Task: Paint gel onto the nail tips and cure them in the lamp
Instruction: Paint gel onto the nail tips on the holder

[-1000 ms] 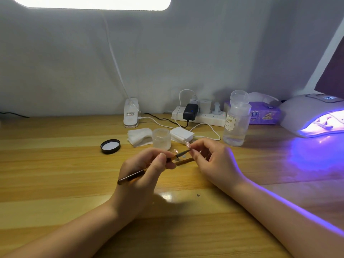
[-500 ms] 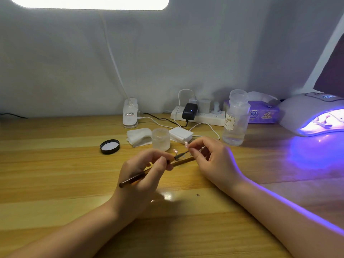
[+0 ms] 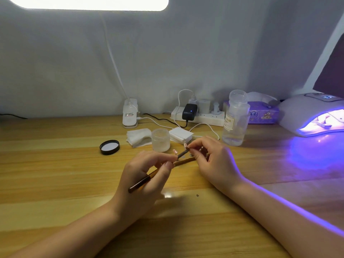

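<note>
Left hand [image 3: 143, 175] pinches the brush [image 3: 160, 171], right hand [image 3: 214, 161] pinches the nail tip [image 3: 185, 146] mid-bench; lamp [image 3: 314, 116] glows at the right edge. Shaky fingers could probably smear gel.

An overexposed white light panel [image 3: 89, 2] at top left supplies soft, dim general lighting. The curing lamp [image 3: 314, 116] at right emits violet light, tinting the worktop [image 3: 55, 174] beside it and rimming the right forearm. Detail is soft overall; wide-angle distortion bends the edges.
</note>
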### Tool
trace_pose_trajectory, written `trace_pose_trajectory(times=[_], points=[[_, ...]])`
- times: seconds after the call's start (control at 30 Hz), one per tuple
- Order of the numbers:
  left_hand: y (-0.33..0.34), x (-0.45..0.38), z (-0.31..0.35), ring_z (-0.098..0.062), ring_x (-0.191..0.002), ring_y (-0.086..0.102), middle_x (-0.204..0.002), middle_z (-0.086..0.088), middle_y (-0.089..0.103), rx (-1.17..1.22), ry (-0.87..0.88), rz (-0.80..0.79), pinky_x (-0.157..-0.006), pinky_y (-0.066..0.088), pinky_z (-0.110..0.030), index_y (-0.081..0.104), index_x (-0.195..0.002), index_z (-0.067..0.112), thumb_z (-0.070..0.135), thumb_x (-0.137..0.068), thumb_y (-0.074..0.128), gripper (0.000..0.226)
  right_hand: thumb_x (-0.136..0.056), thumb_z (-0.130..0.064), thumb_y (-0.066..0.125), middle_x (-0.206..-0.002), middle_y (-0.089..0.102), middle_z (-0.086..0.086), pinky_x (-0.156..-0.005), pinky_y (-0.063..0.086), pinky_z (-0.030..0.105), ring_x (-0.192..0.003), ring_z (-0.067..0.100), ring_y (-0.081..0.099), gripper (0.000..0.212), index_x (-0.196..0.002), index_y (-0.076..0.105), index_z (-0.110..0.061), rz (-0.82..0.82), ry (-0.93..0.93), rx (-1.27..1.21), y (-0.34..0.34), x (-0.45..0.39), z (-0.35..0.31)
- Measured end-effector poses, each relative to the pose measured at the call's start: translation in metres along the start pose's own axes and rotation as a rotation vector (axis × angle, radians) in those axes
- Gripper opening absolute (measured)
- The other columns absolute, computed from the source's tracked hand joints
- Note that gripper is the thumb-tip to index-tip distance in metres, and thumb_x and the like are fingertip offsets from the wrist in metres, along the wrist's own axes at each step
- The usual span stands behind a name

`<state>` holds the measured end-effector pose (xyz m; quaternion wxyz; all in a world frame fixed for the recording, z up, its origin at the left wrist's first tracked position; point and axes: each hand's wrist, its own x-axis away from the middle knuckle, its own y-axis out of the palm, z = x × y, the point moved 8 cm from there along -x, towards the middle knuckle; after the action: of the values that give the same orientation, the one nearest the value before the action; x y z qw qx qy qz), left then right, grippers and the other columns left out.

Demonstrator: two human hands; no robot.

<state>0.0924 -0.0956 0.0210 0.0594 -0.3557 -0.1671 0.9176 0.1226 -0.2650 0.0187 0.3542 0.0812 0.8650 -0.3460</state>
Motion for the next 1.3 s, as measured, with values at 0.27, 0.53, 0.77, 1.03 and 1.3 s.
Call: trace_pose_trajectory(times=[0.27, 0.53, 0.77, 1.03, 1.3], points=[[-0.002, 0.000, -0.002, -0.012, -0.087, 0.069, -0.087, 0.006, 0.073, 0.037, -0.004, 0.039, -0.073, 0.048, -0.015, 0.069, -0.102, 0.018, 0.033, -0.089, 0.052, 0.025, -0.085, -0.002, 0.069, -0.082, 0.061, -0.014, -0.064, 0.042, 0.009, -0.073, 0.000, 0.057, 0.010, -0.092, 0.070, -0.008, 0.004, 0.001, -0.033, -0.001, 0.000, -0.001], [0.001, 0.001, -0.014, -0.014, -0.090, 0.071, -0.092, -0.006, 0.075, 0.216, -0.122, 0.011, -0.076, 0.053, -0.019, 0.071, -0.103, 0.010, 0.019, -0.089, 0.057, 0.021, -0.084, 0.001, 0.068, -0.081, 0.057, -0.025, -0.064, 0.038, 0.004, -0.076, -0.009, 0.055, 0.013, -0.090, 0.069, -0.011, 0.019, -0.010, -0.070, -0.001, 0.000, 0.000], [0.002, 0.001, -0.008, -0.019, -0.088, 0.072, -0.089, -0.010, 0.074, 0.302, -0.091, 0.004, -0.077, 0.051, -0.019, 0.071, -0.099, 0.007, 0.029, -0.087, 0.054, 0.030, -0.085, 0.000, 0.066, -0.083, 0.057, -0.025, -0.065, 0.041, 0.005, -0.078, -0.007, 0.056, 0.018, -0.094, 0.068, -0.015, -0.007, 0.008, -0.075, 0.001, 0.001, 0.003], [-0.001, -0.002, -0.016, -0.014, -0.087, 0.071, -0.090, -0.004, 0.075, 0.219, -0.129, 0.046, -0.074, 0.051, -0.018, 0.070, -0.100, 0.012, 0.018, -0.092, 0.052, 0.021, -0.087, 0.000, 0.065, -0.078, 0.057, -0.021, -0.060, 0.037, 0.005, -0.071, -0.007, 0.054, 0.012, -0.092, 0.067, -0.011, -0.020, 0.008, -0.081, 0.002, 0.001, 0.004], [-0.003, -0.001, -0.017, -0.012, -0.091, 0.070, -0.095, -0.001, 0.073, 0.195, -0.130, 0.064, -0.074, 0.051, -0.018, 0.068, -0.104, 0.015, 0.018, -0.091, 0.053, 0.021, -0.086, 0.000, 0.067, -0.077, 0.055, -0.024, -0.059, 0.036, 0.005, -0.072, -0.007, 0.054, 0.012, -0.090, 0.068, -0.011, -0.019, 0.007, -0.078, 0.003, 0.001, 0.005]])
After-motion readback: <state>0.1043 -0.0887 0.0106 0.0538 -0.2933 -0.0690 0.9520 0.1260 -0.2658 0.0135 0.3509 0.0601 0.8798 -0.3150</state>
